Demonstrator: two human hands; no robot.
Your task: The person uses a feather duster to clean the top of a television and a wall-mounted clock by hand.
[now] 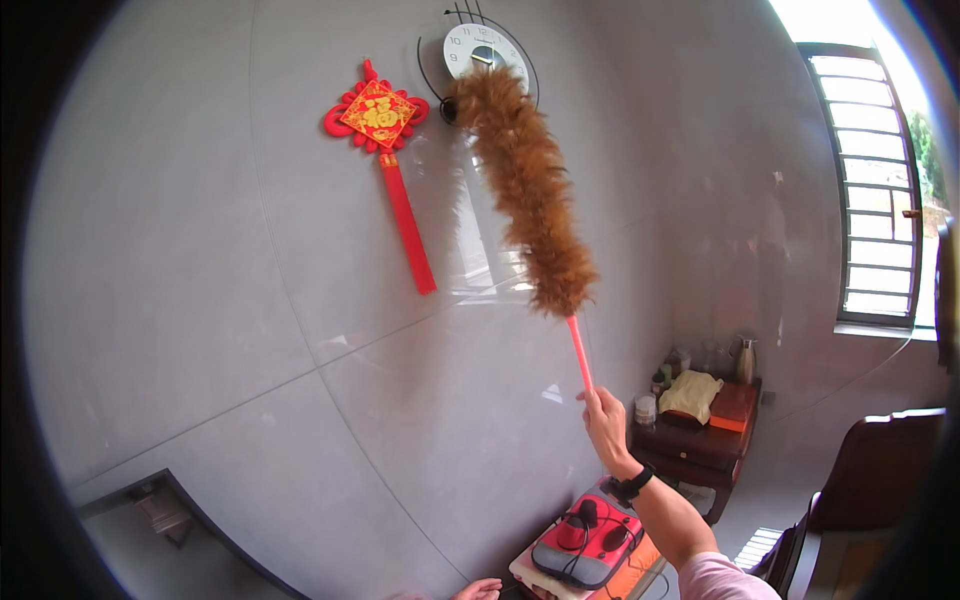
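My right hand (606,424), with a black band on its wrist, grips the pink handle of a brown feather duster (529,180). The duster points up along the grey wall, and its feathered tip covers the lower part of a round white wall clock (469,49). Left of the duster hangs a red Chinese knot ornament (380,112) with a long red tassel. Only part of my left hand (480,590) shows at the bottom edge, low beside the wall; whether it holds anything is hidden.
Below my right arm, a red and grey padded device (589,536) with black cords lies on a stack. A dark wooden cabinet (690,450) in the corner bears jars, a flask and a cloth. A dark wooden chair (877,480) stands right, below a barred window (874,187). A dark-framed panel (217,532) is lower left.
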